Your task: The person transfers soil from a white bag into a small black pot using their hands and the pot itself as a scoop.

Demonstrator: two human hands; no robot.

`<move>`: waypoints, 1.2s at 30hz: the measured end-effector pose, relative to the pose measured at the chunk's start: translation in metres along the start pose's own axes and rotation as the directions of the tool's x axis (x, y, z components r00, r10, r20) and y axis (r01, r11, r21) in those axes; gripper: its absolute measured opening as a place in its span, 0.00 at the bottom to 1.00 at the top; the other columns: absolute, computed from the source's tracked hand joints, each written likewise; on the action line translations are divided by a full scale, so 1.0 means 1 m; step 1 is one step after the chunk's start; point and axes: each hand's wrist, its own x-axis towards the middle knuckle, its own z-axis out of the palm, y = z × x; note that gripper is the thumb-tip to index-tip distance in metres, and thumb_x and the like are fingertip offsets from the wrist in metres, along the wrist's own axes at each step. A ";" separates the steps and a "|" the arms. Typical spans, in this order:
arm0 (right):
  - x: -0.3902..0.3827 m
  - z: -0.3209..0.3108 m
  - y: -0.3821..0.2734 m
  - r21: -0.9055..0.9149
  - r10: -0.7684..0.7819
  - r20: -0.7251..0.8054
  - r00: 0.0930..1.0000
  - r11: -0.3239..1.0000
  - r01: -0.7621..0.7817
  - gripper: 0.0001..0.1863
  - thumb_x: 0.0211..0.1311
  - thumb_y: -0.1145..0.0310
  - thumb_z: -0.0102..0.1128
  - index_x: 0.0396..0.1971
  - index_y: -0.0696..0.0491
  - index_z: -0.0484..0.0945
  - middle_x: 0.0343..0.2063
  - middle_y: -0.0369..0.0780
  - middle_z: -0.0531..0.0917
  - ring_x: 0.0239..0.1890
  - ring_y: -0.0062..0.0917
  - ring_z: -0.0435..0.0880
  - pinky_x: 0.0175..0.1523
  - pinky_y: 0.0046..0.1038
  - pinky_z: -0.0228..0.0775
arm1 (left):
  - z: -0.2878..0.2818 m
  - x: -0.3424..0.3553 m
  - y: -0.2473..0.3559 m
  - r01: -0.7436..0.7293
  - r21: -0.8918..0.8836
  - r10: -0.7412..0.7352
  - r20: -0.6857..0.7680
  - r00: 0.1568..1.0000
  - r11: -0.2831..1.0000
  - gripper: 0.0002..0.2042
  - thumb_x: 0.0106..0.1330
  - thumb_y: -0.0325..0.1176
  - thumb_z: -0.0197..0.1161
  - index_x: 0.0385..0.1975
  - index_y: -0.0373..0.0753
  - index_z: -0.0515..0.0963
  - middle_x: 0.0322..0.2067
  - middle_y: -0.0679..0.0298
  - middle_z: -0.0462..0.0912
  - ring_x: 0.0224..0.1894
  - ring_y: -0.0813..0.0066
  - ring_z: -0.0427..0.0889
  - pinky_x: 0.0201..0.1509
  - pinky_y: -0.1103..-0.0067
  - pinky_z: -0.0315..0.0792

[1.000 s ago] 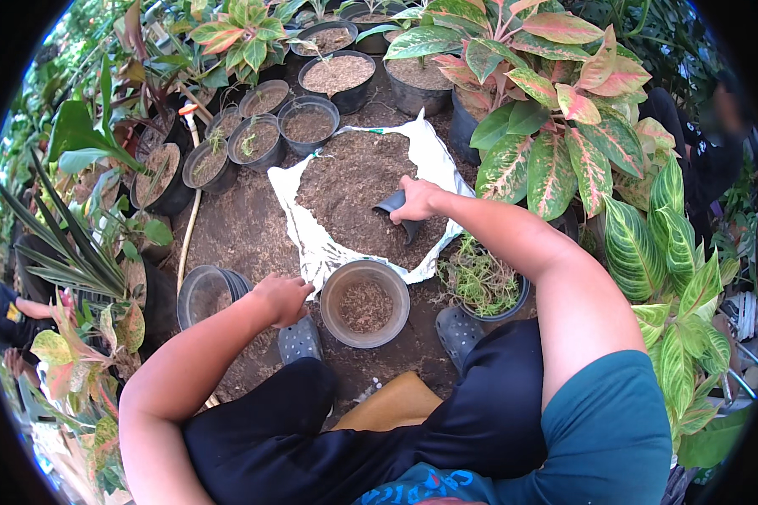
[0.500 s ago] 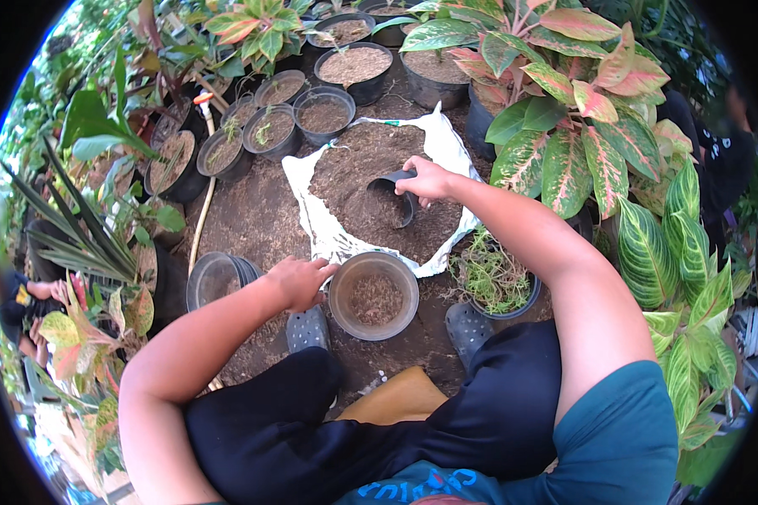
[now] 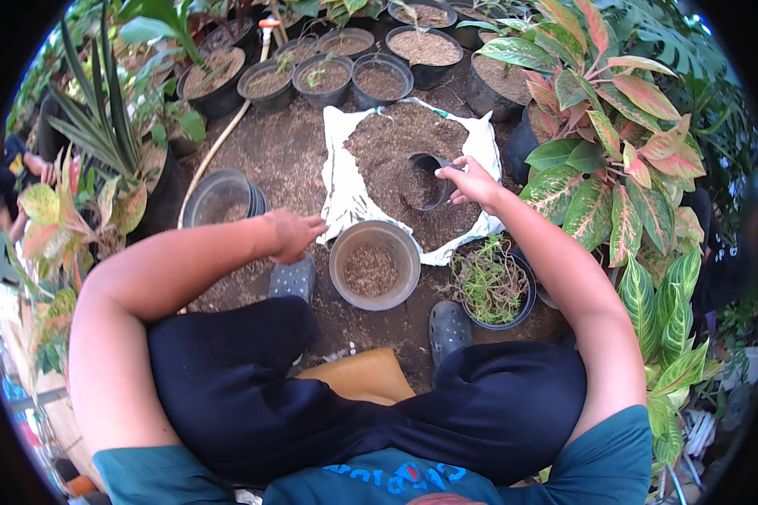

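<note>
My right hand (image 3: 473, 183) grips the rim of a small black plant pot (image 3: 430, 162), which is tilted on its side with its mouth in dark soil (image 3: 383, 143). The soil is heaped on a spread white sack (image 3: 338, 156). A larger round pot (image 3: 340, 286), partly filled with brown soil, stands upright on the ground between my feet and the sack. My left hand (image 3: 296, 236) hovers beside this pot's upper left rim, fingers stretched out toward the sack's edge and holding nothing.
Stacked empty-looking pots (image 3: 219, 200) stand at the left. A pot of trailing green plants (image 3: 493, 282) is near my right foot. Soil-filled pots (image 3: 379, 80) line the back, beside a pale pipe (image 3: 219, 160). Leafy pink-green plants (image 3: 623, 160) crowd the right. Another person (image 3: 25, 168) is at far left.
The view has shifted, so the scene sits differently. My left hand has come away from the larger pot's rim. My right hand still holds the small pot in the soil.
</note>
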 end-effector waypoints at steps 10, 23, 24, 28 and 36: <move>-0.040 0.000 -0.021 0.037 -0.028 0.155 0.988 0.999 0.023 0.38 0.65 0.52 0.72 0.67 0.53 0.62 0.53 0.45 0.76 0.38 0.25 0.82 0.43 0.29 0.78 | -0.018 0.000 0.008 -0.005 -0.091 0.004 -0.006 1.000 0.996 0.41 0.69 0.33 0.57 0.82 0.43 0.47 0.62 0.50 0.80 0.61 0.51 0.83 0.62 0.59 0.77; -0.070 0.036 -0.047 -0.114 -0.117 0.317 0.941 0.980 0.161 0.33 0.62 0.62 0.76 0.62 0.53 0.66 0.42 0.41 0.81 0.34 0.20 0.81 0.40 0.26 0.76 | 0.005 -0.007 0.005 -0.010 -0.046 0.013 0.071 0.997 0.999 0.40 0.71 0.37 0.61 0.82 0.53 0.51 0.72 0.55 0.71 0.69 0.54 0.76 0.69 0.61 0.74; -0.069 0.035 -0.042 -0.155 -0.161 0.280 0.947 0.965 0.210 0.37 0.58 0.61 0.80 0.61 0.56 0.67 0.40 0.40 0.81 0.33 0.19 0.81 0.39 0.26 0.76 | 0.003 -0.005 0.006 -0.019 -0.047 0.022 0.069 0.997 0.999 0.40 0.71 0.37 0.61 0.82 0.53 0.51 0.72 0.55 0.70 0.69 0.54 0.76 0.69 0.61 0.74; -0.065 0.025 -0.039 -0.143 -0.146 0.321 0.936 0.969 0.200 0.37 0.57 0.60 0.80 0.61 0.56 0.68 0.39 0.39 0.81 0.32 0.19 0.81 0.37 0.25 0.76 | 0.001 0.005 0.009 0.012 -0.050 -0.007 0.115 0.993 0.999 0.38 0.71 0.37 0.59 0.81 0.53 0.53 0.72 0.55 0.70 0.70 0.55 0.75 0.70 0.62 0.73; -0.067 0.027 -0.040 -0.105 -0.151 0.404 0.902 0.972 0.209 0.34 0.56 0.60 0.81 0.58 0.52 0.72 0.48 0.41 0.79 0.36 0.20 0.81 0.42 0.27 0.75 | -0.012 0.009 0.012 0.009 -0.029 -0.006 0.089 0.996 1.000 0.35 0.70 0.36 0.58 0.79 0.59 0.60 0.65 0.54 0.79 0.66 0.55 0.79 0.69 0.63 0.74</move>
